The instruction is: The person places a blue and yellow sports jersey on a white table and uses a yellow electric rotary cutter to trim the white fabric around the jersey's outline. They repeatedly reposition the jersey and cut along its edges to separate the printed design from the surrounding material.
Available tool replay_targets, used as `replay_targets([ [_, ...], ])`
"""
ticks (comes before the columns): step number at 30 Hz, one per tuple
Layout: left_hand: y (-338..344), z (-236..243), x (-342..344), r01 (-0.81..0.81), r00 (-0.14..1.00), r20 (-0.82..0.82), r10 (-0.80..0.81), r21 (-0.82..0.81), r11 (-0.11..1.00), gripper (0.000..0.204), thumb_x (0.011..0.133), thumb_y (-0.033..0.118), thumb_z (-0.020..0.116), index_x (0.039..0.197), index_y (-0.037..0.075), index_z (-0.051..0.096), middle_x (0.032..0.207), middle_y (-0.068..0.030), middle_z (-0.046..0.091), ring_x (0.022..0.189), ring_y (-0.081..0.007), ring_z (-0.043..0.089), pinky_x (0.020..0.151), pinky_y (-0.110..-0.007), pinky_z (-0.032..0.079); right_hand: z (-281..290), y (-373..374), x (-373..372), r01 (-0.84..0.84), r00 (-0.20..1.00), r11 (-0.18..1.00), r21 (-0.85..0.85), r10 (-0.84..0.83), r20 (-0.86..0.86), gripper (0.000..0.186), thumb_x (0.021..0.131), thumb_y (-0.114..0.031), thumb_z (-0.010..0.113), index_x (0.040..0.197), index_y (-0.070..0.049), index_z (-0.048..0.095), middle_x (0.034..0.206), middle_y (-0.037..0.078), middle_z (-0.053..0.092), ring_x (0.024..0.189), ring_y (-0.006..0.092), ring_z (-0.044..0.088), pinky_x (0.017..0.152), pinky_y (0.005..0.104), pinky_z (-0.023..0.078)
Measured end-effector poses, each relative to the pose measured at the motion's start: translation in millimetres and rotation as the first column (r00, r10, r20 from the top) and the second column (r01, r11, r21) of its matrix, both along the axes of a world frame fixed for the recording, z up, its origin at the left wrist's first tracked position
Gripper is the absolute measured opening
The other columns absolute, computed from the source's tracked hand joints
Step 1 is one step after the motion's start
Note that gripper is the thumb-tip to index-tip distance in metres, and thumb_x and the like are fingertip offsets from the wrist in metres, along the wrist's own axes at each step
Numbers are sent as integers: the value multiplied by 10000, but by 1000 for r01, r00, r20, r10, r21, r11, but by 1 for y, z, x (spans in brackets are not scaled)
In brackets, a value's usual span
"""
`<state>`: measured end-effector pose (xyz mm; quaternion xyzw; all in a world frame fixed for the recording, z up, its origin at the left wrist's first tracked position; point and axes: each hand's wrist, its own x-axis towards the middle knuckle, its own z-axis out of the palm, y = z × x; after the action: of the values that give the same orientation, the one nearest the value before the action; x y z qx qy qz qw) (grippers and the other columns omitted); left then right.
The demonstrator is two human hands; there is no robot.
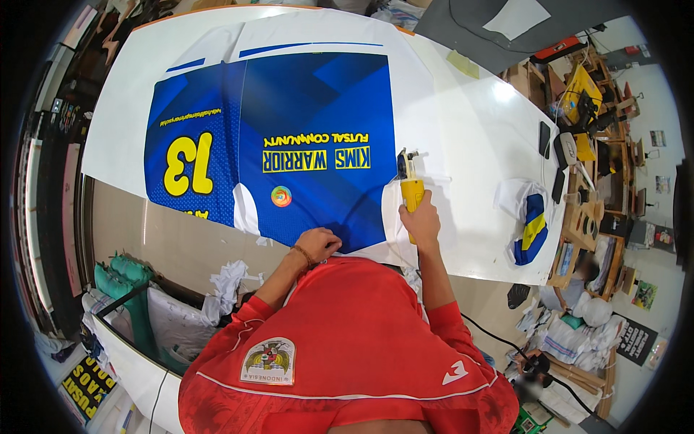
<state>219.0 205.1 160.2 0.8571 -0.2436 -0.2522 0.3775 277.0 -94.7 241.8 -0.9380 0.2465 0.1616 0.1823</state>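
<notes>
On the white table lies a sheet of white fabric printed with blue jersey panels (316, 101), bearing yellow lettering and a large yellow number. My right hand (423, 220) is wrapped round a yellow electric fabric cutter (412, 194). The cutter's metal head sits at the right edge of the wider blue panel, beside the white margin. My left hand (316, 243), its fingers curled, holds the fabric at the panel's near edge, close to my body. Its fingertips are partly hidden.
Cut blue, yellow and white pieces (531, 228) lie toward the table's right end. Dark tools (559, 173) sit along that edge. White scraps (230, 283) hang by a bin at lower left. A black cable (499, 338) runs at lower right, near a person (578, 283).
</notes>
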Motion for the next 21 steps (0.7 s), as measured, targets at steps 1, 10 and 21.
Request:
replay_targets([
  [1, 0, -1, 1, -1, 1000, -5, 1, 0, 1000, 197, 938, 283, 682, 985, 131, 798, 924, -92, 727, 920, -313, 697, 797, -452, 569, -1, 0, 5, -7, 1000, 1000, -8, 8, 4, 615, 820, -364, 739, 1270, -64, 445, 991, 275, 718, 918, 480, 719, 788, 568, 574],
  [10, -1, 2, 14, 33, 990, -136, -25, 54, 998, 231, 947, 317, 660, 994, 144, 805, 995, -100, 756, 950, -338, 710, 838, -476, 569, -1, 1, 66, -16, 1000, 1000, -16, 16, -1, 641, 809, -378, 763, 1267, -61, 447, 1046, 277, 717, 953, 475, 721, 816, 556, 584],
  [21, -10, 16, 25, 120, 954, -290, -68, 166, 979, 278, 951, 374, 641, 1028, 172, 816, 985, -101, 780, 958, -335, 731, 861, -477, 579, 3, 1, 152, -54, 998, 997, -54, 53, -14, 600, 818, -376, 758, 1221, -60, 445, 1084, 254, 703, 981, 448, 724, 836, 541, 593],
])
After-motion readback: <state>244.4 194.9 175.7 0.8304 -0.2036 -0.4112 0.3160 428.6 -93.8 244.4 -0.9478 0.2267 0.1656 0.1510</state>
